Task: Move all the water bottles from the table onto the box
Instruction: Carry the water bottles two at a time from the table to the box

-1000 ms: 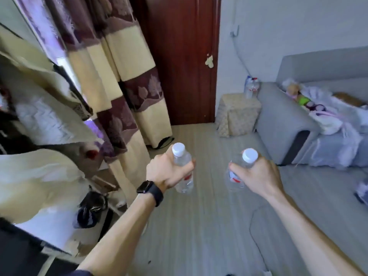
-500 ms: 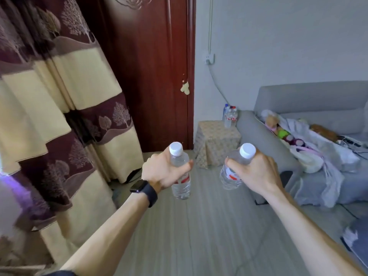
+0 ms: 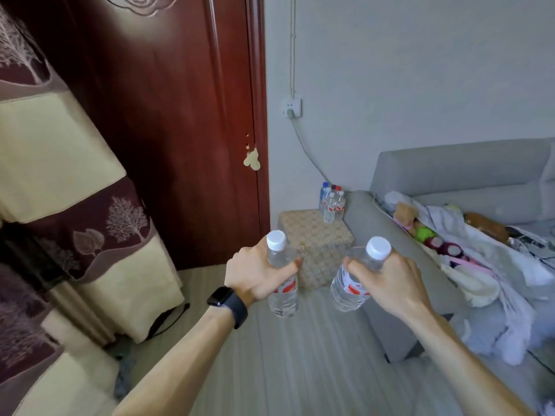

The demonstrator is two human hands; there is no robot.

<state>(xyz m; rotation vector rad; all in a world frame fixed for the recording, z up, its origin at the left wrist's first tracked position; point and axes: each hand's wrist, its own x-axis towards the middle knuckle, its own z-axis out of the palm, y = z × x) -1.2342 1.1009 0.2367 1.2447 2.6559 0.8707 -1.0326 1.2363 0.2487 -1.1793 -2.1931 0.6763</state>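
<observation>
My left hand (image 3: 255,273) grips a clear water bottle (image 3: 282,295) with a white cap and red label, held upright in mid-air. My right hand (image 3: 390,277) grips a second clear bottle (image 3: 350,288), tilted with its cap toward the right. Ahead on the floor stands the box (image 3: 315,244), draped in a beige patterned cloth, between the door and the sofa. Several water bottles (image 3: 332,204) stand upright at the box's far right corner. Both hands hover in front of the box, short of it. The table is out of view.
A dark red wooden door (image 3: 180,130) is at the left of the box. A grey sofa (image 3: 450,181) piled with clothes and toys flanks its right. Patterned curtains (image 3: 60,175) hang along the left. A cable runs from a wall socket (image 3: 292,108) down behind the box.
The view has swung right and come nearer to the box, which now looks larger and sits just beyond my hands. Both hands still hold their bottles in the same grip.
</observation>
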